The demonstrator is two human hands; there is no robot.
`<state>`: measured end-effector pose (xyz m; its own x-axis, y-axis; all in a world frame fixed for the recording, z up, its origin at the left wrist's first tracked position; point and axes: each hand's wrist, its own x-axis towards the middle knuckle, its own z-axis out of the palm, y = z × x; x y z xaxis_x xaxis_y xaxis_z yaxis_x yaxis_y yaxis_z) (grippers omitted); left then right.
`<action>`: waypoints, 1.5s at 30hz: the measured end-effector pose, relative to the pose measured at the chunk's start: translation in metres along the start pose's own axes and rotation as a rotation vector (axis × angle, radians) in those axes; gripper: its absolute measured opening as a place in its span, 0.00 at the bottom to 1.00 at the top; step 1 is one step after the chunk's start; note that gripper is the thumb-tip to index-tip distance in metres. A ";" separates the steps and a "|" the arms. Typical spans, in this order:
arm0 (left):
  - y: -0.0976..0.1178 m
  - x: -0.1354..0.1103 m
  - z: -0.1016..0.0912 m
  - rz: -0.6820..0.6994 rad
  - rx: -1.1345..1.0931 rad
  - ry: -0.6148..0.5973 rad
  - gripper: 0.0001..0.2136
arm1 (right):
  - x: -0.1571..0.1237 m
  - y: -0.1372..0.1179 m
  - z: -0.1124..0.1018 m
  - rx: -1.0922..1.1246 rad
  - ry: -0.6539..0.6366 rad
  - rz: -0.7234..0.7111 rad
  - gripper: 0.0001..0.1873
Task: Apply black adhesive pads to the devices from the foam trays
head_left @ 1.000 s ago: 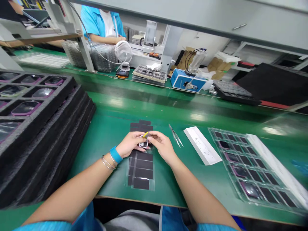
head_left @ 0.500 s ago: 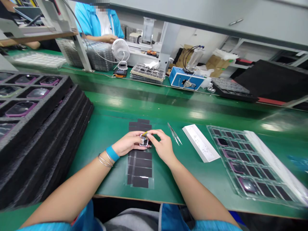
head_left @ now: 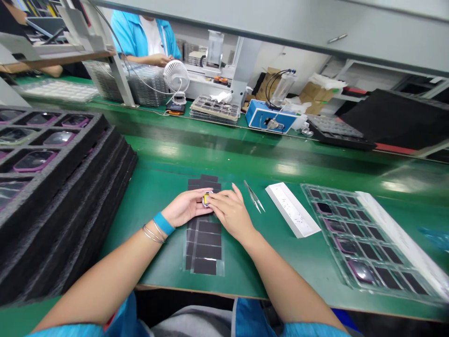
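Note:
My left hand [head_left: 186, 208] and my right hand [head_left: 229, 210] meet over the green bench, both closed on a small square watch case [head_left: 206, 199] with a yellow tab on it. My right hand's fingers lie over the case from the right and hide most of it. Under the hands lies a clear sheet of black rectangular stickers [head_left: 205, 245]. Metal tweezers [head_left: 254, 197] lie just right of my right hand.
A stack of black foam trays [head_left: 70, 154] holding purple-rimmed parts fills the left. A white strip [head_left: 292, 209] and a clear plastic tray [head_left: 365, 241] of parts lie to the right. Across the conveyor a person in blue [head_left: 145, 35] works by a small fan [head_left: 176, 77] and a blue box [head_left: 268, 119].
My right hand has lowered and its fingers now cover the watch case, where before they pinched at the yellow tab above it. My left hand stays in place.

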<state>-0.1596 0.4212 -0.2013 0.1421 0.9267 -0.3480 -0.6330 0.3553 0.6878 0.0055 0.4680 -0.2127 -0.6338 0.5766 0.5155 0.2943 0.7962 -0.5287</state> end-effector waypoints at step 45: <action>-0.002 0.009 -0.017 0.886 1.251 0.482 0.27 | 0.001 0.022 0.003 -0.386 -0.309 0.293 0.23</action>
<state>-0.1703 0.4264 -0.2162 -0.3072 0.8482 0.4315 0.6422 -0.1499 0.7518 0.0092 0.4850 -0.2258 -0.6492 0.7488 0.1333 0.6918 0.6542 -0.3056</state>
